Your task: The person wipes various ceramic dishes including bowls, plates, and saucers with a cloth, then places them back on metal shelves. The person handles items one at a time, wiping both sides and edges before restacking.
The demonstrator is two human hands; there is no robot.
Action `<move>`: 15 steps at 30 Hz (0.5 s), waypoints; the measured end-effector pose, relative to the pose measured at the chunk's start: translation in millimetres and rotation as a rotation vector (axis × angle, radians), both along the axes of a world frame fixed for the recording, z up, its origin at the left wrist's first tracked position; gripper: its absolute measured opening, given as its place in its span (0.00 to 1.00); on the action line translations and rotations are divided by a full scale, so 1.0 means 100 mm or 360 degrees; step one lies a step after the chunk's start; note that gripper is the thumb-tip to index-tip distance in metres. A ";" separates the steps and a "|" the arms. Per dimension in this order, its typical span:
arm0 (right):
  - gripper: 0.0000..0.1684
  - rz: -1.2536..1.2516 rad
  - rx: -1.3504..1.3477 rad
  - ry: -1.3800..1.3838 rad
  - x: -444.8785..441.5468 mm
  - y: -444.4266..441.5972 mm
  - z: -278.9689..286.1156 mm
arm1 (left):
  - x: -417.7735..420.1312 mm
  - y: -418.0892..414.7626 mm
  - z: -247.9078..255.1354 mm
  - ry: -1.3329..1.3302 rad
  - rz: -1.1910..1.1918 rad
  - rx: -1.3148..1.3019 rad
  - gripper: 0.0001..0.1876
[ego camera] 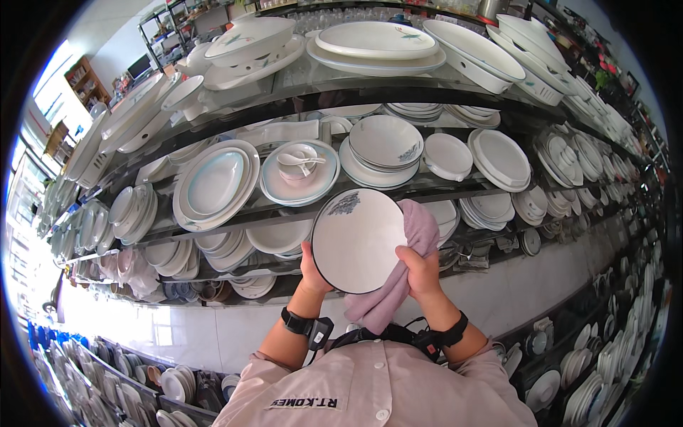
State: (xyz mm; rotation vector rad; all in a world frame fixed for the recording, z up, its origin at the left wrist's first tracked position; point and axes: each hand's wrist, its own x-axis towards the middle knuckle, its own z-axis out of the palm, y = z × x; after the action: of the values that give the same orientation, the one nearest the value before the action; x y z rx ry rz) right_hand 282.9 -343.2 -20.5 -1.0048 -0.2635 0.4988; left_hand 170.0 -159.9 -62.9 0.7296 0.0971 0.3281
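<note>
A white ceramic bowl [360,245] with a dark rim and a grey plant print faces up at me, held between both hands in front of the shelves. My left hand [315,272] grips its left edge, the fingers hidden behind it. On the opposite side my right hand [421,269] holds a mauve cloth [392,293] against the rim, its thumb near the bowl's edge. The cloth wraps over the right edge and hangs below the bowl. Beyond it, a stack of bowls [385,140] with a similar print rests on a plate on the middle shelf.
Glass shelves with dark edges [320,101] rise before me. Oval lidded dishes [376,40] line the top. A plate carries a small bowl and spoons [300,163]. Behind me, more racks of plates [179,384] flank the pale tiled floor [251,325].
</note>
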 end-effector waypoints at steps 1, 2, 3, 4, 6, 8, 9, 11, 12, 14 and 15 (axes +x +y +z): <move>0.33 -0.0016 -0.0034 -0.0037 0.01 0.01 -0.01 | 0.01 0.00 0.00 -0.0025 -0.0035 -0.0012 0.59; 0.33 -0.0032 -0.0067 -0.0074 0.03 0.03 -0.01 | 0.02 0.00 0.00 -0.0191 -0.0149 -0.0082 0.59; 0.32 -0.0047 -0.0100 -0.0112 0.05 0.04 -0.02 | 0.04 -0.01 -0.01 -0.0356 -0.0262 -0.0152 0.59; 0.33 -0.0099 -0.0163 -0.0249 0.08 0.06 -0.06 | 0.06 -0.01 -0.01 -0.0522 -0.0376 -0.0221 0.60; 0.33 -0.0203 -0.0289 -0.0521 0.14 0.08 -0.18 | 0.05 -0.04 0.00 -0.0408 -0.0312 0.0080 0.60; 0.37 -0.0229 -0.0565 -0.0771 0.18 0.03 -0.23 | 0.06 -0.09 0.06 -0.0308 -0.0197 0.0222 0.60; 0.39 -0.0236 -0.0705 -0.0893 0.17 0.03 -0.19 | 0.08 -0.12 0.11 -0.0285 -0.0171 0.0248 0.59; 0.44 -0.0457 -0.1045 -0.1375 0.12 0.03 -0.09 | 0.14 -0.19 0.20 -0.0239 -0.0120 0.0298 0.58; 0.47 -0.0574 -0.1213 -0.1617 0.10 0.04 -0.03 | 0.16 -0.24 0.25 -0.0176 -0.0060 0.0346 0.56; 0.47 -0.0448 -0.1326 -0.1713 0.06 0.03 -0.05 | 0.20 -0.29 0.17 -0.0172 -0.0039 0.0456 0.56; 0.47 -0.0386 -0.1387 -0.1756 0.05 0.01 -0.06 | 0.22 -0.32 0.16 -0.0169 -0.0035 0.0509 0.56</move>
State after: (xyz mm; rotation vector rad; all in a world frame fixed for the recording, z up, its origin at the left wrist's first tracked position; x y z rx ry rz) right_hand 287.4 -341.7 -26.4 -2.0867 -0.9364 -0.2662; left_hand 191.8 -191.8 -46.6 1.0273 -0.0660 0.3650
